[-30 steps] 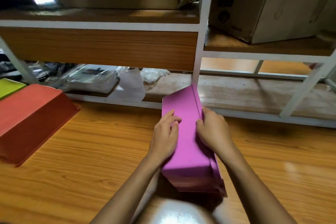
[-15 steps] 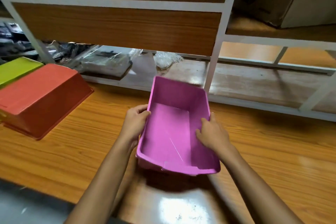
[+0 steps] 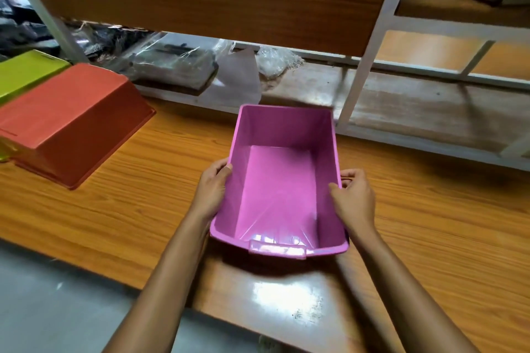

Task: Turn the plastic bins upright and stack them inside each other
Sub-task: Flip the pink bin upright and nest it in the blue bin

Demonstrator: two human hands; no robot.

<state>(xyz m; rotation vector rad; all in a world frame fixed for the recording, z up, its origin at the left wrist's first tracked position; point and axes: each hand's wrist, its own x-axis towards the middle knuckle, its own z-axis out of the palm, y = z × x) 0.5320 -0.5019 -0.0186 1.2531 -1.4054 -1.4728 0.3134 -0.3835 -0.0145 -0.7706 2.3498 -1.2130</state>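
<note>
The pink bin [image 3: 279, 180] is upright with its opening to the top, and it sits between the two grips. The left grip [image 3: 212, 192] holds its left long wall and the right grip [image 3: 354, 195] holds its right long wall. Each is closed on the rim, with the thumb at the edge and the fingers on the outside. I cannot tell if the bin rests fully on the desk [image 3: 129, 209] or hangs just above it. Well to the left of the left grip, and farther from the person, the red bin [image 3: 71, 123] lies upside down on the desk. The green bin [image 3: 25, 71] is just beyond it, also bottom up. So I judge one bin of three is turned. Two remain to be turned, and no bin is stacked yet.
</note>
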